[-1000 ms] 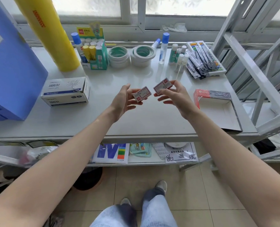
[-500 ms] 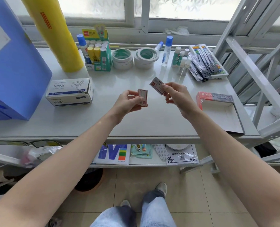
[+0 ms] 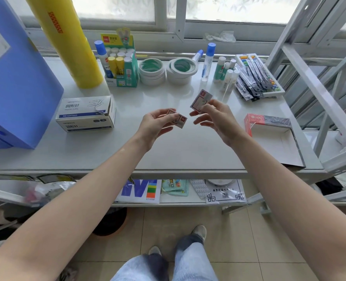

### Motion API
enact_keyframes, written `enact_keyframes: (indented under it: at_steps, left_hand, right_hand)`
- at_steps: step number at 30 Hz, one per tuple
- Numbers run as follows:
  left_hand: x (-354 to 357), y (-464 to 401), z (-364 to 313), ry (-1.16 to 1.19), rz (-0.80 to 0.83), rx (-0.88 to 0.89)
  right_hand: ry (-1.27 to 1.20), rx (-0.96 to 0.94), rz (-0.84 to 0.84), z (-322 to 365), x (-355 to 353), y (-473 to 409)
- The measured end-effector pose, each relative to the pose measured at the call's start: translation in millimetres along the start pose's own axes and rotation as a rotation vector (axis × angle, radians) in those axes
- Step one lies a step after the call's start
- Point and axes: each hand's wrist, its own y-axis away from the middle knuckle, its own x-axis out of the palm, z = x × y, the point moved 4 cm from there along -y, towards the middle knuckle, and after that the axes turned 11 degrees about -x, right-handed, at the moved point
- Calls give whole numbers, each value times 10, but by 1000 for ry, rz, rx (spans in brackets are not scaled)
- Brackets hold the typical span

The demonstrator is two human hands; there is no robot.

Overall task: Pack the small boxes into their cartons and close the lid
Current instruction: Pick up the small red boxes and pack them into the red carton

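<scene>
Packing step, boxes in hand: the left hand (image 3: 158, 126) pinches one small box (image 3: 178, 120) in its fingers above the middle of the desk (image 3: 188, 151); the right hand (image 3: 214, 118) grips a second small box (image 3: 201, 100), tilted, just beside the first but apart from it; the red carton (image 3: 269, 130) lies open and apparently empty at the right end of the desk. Next, judged: carry both boxes rightward, turn them flat to fit the carton, then fold its lid (image 3: 285, 153) shut.
</scene>
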Motion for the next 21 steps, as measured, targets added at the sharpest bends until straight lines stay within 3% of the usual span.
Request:
enact_keyframes:
  at_steps: [10,21]
  left_hand:
    - [23,-49,0,147,10,-23]
    - [25,-45,-38,191,32,-24]
  right_hand:
    - [-143,79,-10,-81,111,20]
    - [-103,41,-18,-98,140,-8]
